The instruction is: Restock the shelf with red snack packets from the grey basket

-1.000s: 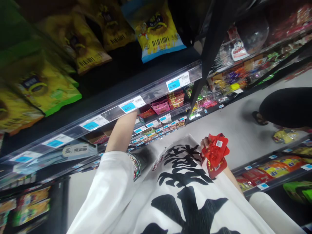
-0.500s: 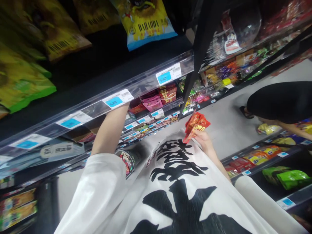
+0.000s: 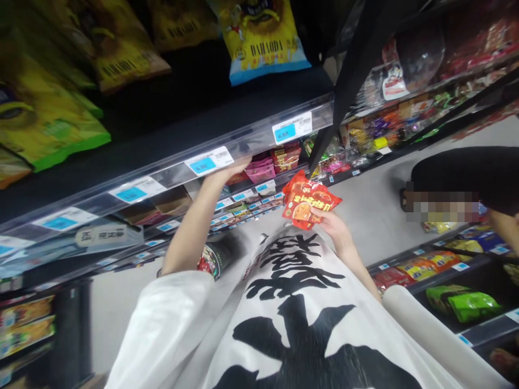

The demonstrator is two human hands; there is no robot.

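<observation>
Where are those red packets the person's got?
In the head view, the red packets are in the right hand, just right of centre, by the white shirt.

Loose white shirt [image 3: 227, 335], wide short sleeves [image 3: 166, 313], black brushstroke print [image 3: 298, 332]

- My right hand [image 3: 333, 226] is holding the red packets [image 3: 306, 204] farther left than a second ago.
- They are now showing a large printed front instead of a barcode.
- My left hand [image 3: 235, 169] is now showing partly below the shelf edge [image 3: 255, 139], near the pink packets [image 3: 260, 170].
- Another person's arm [image 3: 504, 231] is now appearing.
</observation>
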